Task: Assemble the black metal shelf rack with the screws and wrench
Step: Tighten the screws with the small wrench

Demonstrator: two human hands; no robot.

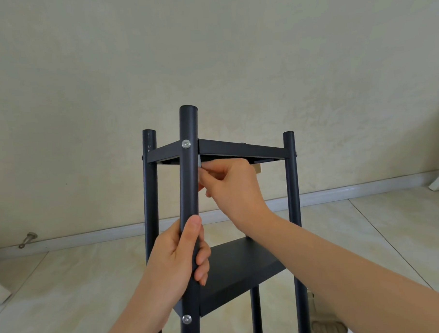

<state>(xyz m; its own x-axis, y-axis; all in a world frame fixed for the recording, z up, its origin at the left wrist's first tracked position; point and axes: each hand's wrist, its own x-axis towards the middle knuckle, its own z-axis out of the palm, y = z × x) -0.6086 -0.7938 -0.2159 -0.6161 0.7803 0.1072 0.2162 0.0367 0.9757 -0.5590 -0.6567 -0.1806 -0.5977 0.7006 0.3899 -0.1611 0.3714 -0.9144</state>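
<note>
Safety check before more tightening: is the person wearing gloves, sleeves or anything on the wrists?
No. The left hand and right hand are bare, with no gloves or rings showing. No sleeve, watch or band shows on either wrist or arm up to the frame edge.

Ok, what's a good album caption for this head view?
Left hand grips the black metal shelf rack's front post; right hand pinches a small grey tool beside it.

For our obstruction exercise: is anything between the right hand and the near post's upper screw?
Nothing visible: the upper screw sits bare on the near post, and the right hand pinches a grey tool just below it.
</note>
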